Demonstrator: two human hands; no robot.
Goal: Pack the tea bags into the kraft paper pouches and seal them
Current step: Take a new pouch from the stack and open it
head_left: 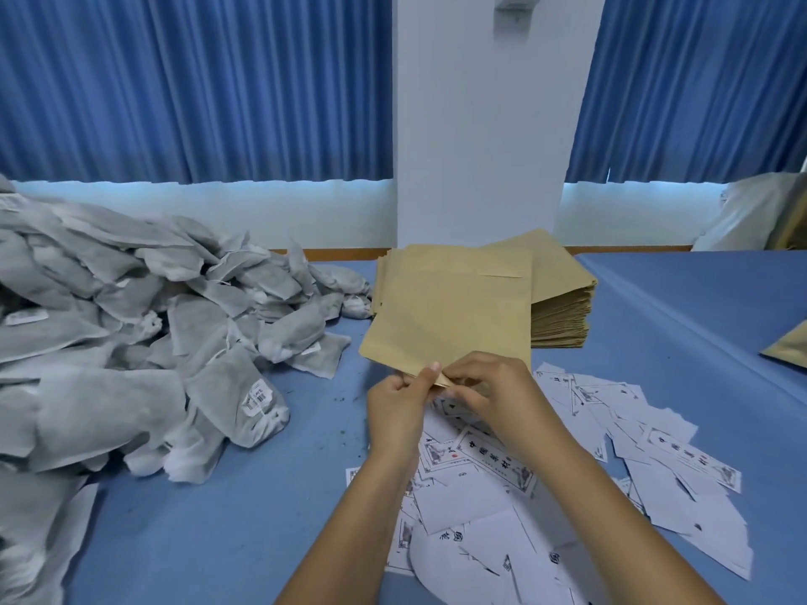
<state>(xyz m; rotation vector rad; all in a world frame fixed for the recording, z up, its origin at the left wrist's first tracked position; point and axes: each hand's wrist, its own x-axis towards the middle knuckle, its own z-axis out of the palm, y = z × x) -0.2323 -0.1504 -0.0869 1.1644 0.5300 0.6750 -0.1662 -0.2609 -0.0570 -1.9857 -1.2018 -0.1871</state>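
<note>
Centrally, both hands hold one brown paper pouch by its near edge, just above the blue surface. The left hand pinches that edge between its thumb and curled fingers. The right hand pinches it just beside, its fingers curled too. The pouch tilts away towards a stack of pouches behind it. A big heap of grey tea bags lies to the left. Printed paper labels lie scattered beneath the forearms and to the right.
</note>
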